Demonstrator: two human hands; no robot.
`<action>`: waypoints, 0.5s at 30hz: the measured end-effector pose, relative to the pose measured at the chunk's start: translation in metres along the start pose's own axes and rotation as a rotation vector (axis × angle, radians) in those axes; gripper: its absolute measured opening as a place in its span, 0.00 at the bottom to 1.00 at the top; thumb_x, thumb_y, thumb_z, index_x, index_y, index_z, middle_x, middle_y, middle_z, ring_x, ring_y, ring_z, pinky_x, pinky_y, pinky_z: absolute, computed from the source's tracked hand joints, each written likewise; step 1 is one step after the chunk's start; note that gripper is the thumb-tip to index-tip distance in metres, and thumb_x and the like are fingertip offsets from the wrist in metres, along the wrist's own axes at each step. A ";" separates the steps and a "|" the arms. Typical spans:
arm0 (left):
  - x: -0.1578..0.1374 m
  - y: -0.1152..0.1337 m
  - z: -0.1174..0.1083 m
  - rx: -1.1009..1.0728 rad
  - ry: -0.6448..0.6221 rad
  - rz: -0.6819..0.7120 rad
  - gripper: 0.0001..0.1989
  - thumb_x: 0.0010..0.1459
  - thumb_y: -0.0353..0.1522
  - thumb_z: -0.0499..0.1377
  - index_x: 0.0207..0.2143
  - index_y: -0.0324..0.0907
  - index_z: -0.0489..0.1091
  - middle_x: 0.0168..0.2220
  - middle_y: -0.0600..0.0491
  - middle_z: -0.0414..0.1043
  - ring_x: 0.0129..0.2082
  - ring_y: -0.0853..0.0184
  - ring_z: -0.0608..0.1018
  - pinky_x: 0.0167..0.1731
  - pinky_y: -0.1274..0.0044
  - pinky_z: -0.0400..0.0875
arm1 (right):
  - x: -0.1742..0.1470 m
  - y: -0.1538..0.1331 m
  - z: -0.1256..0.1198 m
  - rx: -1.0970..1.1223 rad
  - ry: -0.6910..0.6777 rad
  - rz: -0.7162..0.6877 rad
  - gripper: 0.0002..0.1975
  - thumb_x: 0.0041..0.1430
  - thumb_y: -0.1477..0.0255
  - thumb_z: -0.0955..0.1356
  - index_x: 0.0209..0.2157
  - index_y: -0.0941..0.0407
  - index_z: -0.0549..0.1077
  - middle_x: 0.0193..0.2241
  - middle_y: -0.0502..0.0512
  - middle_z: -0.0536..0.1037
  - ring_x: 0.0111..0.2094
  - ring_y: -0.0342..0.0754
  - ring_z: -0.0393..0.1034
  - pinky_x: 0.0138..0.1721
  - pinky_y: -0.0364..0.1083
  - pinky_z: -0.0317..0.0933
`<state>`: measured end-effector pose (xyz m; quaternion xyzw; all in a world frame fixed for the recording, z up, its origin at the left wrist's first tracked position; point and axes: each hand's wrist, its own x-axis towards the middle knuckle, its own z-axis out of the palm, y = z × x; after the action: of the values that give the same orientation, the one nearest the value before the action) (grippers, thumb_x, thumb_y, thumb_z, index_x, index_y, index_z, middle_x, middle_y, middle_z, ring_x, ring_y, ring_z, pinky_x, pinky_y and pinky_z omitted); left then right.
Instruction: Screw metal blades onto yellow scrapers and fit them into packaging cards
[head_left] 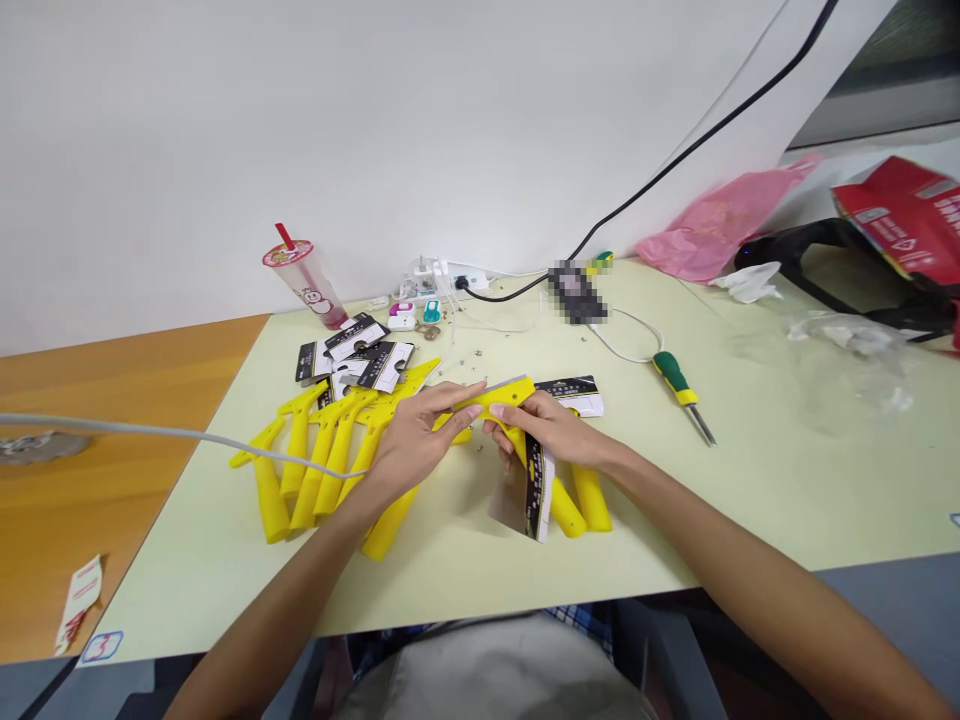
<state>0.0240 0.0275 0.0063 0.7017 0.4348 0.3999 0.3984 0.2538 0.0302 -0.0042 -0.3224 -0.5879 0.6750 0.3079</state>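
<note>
Between the 2 hands, above the bench (750, 480): 1 yellow scraper (495, 400), head lying crosswise, right end tilted away, metal blade (505, 384) along its far edge. Left hand (416, 435) pinches the left end; right hand (555, 428) grips the right end, thumb on the face. Neither clearly nearer. Handle (516, 438) slants rightward toward the wearer, partly behind a printed card (538, 490); cannot tell if the right fingers hold that card. Other scrapers (330, 460) lie left; screwdriver (673, 378) right, well apart.
</note>
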 end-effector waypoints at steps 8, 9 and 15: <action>0.003 0.007 -0.002 0.028 -0.072 -0.001 0.21 0.69 0.44 0.67 0.59 0.47 0.83 0.53 0.47 0.84 0.55 0.58 0.82 0.59 0.67 0.73 | -0.001 -0.001 0.000 -0.015 0.010 0.020 0.25 0.67 0.49 0.72 0.28 0.56 0.74 0.26 0.49 0.76 0.27 0.48 0.80 0.33 0.45 0.73; 0.004 0.010 -0.003 0.034 -0.093 -0.003 0.21 0.69 0.45 0.66 0.60 0.47 0.82 0.54 0.46 0.83 0.55 0.57 0.82 0.59 0.67 0.73 | -0.001 -0.001 -0.001 -0.003 0.019 0.023 0.25 0.67 0.49 0.73 0.29 0.56 0.75 0.27 0.49 0.76 0.27 0.48 0.80 0.33 0.46 0.74; 0.033 0.009 -0.015 0.135 -0.097 0.012 0.29 0.74 0.47 0.56 0.68 0.41 0.72 0.59 0.42 0.81 0.54 0.58 0.82 0.56 0.67 0.76 | 0.005 0.005 -0.014 0.158 0.158 -0.010 0.24 0.62 0.49 0.76 0.33 0.58 0.79 0.24 0.49 0.75 0.24 0.48 0.78 0.32 0.46 0.74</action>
<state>0.0227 0.0587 0.0269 0.7480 0.4367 0.3379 0.3684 0.2620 0.0420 -0.0107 -0.3462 -0.5083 0.6902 0.3813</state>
